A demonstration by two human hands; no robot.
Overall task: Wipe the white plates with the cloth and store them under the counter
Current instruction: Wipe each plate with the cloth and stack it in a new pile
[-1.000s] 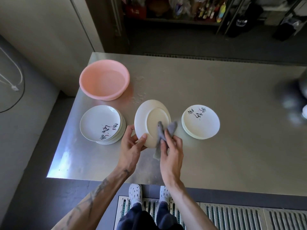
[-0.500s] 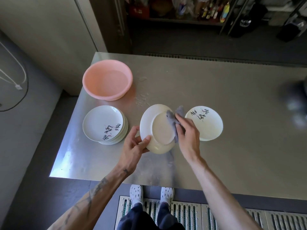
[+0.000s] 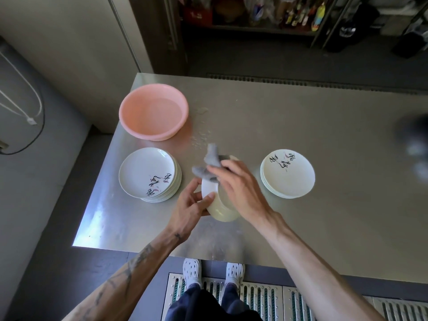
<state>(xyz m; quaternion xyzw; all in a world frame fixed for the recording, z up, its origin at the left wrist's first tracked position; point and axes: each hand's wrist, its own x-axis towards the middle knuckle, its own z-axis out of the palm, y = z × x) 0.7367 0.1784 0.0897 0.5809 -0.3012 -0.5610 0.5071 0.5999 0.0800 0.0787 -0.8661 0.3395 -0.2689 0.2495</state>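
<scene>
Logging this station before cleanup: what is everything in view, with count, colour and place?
basin: one, pink, counter's far left corner
left plate stack: one, white, left of hands
right plate stack: one, white, right of hands
held plate: one, white, tilted between the hands
cloth: one, grey, on the held plate's upper edge
counter: one, steel
floor grate: one, metal, below counter's near edge
shoes: two, white, by the grate
left hand: grips the held plate
right hand: holds the cloth

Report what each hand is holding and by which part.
The left hand grips the white plate by its near left rim, held tilted on edge. The right hand holds the grey cloth, bunched under its fingertips at the plate's upper edge.
</scene>
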